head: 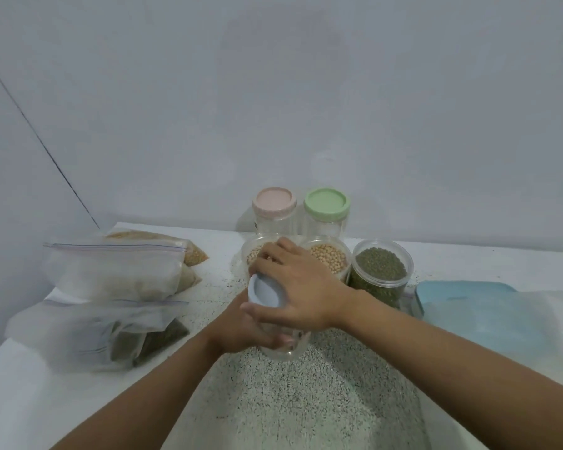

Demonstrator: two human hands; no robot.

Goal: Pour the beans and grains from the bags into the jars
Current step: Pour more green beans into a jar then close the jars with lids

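The zip bags (118, 271) lie well left of the left hand (238, 329), out of harm. Three open filled jars (329, 237) stand just behind the right hand (299, 284); a jerked knuckle could tip them. The left hand grips a clear jar (283, 350), the right curls round its grey lid (265, 292); a slip could drop it. Hands hide its contents and the lid's seating.
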